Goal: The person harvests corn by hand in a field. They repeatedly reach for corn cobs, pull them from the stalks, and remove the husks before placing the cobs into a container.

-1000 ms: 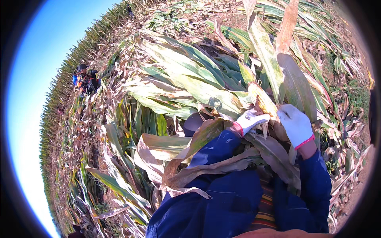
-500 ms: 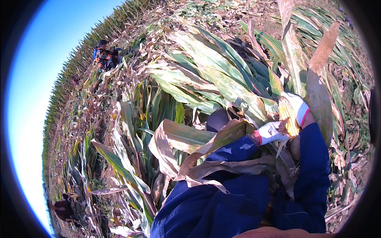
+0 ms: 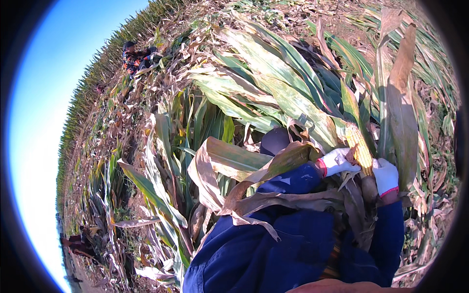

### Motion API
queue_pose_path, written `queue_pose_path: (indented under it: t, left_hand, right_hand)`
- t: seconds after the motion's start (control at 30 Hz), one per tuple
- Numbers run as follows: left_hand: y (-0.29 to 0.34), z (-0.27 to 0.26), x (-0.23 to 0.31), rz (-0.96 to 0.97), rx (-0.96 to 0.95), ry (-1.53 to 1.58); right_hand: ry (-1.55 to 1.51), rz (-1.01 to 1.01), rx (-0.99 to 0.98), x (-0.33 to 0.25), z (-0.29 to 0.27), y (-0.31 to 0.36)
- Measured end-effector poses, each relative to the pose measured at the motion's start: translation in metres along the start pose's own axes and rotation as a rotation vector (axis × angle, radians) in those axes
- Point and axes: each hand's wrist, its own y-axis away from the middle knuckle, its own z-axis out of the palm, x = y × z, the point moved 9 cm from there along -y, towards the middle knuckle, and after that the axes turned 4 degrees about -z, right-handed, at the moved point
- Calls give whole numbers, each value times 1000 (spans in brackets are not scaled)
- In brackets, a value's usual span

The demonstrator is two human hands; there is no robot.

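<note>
A bare yellow ear of corn [image 3: 360, 149] stands tilted between my two hands at the right, its kernels showing. My left hand [image 3: 338, 162], in a white glove with a red cuff, is closed round the ear's lower left side and some brown husk. Against the lower right of the ear is my right hand [image 3: 386, 177], gloved alike, its fingers bent in at the base and partly hidden. Peeled brown husk [image 3: 369, 189] hangs below the ear. A long dry corn leaf [image 3: 288, 200] lies across my left forearm.
Cut corn stalks with green and dry leaves [image 3: 273, 93] lie heaped beyond my hands. Upright brown leaves [image 3: 403, 102] rise beside my right hand. A person [image 3: 134, 58] crouches at the far left; another dark figure [image 3: 80, 244] is lower left. Standing corn [image 3: 93, 83] borders the field.
My right hand has slid from the upper right of the ear down to its base. More of the kernels now show. My left hand keeps its hold.
</note>
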Motion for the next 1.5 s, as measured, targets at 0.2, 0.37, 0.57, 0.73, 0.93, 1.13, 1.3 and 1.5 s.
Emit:
queue_pose_path:
  t: [0.2, 0.37, 0.57, 0.73, 0.93, 1.13, 1.3, 1.5]
  left_hand:
    - [6, 6, 7, 172, -81, -104]
    - [7, 21, 8, 135, -237, -96]
    - [2, 23, 15, 15, -131, -97]
    - [-11, 33, 25, 153, 219, 294]
    - [-9, 34, 3, -134, 189, 474]
    - [-13, 44, 0, -189, 191, 525]
    - [-35, 5, -47, 54, 134, 385]
    - [-25, -16, -9, 32, 214, 411]
  right_hand:
    - [39, -113, 84, 10, -3, 58]
    - [-29, -95, 78, 11, -1, 62]
    - [-283, 51, 234, 21, -16, 85]
    - [-323, 24, 264, 43, -21, 113]
    - [-402, 248, 20, 37, -24, 111]
    - [-379, 153, -212, 88, 25, 110]
    - [-171, -41, -190, 54, 61, 76]
    - [-125, 163, -110, 14, 57, 57]
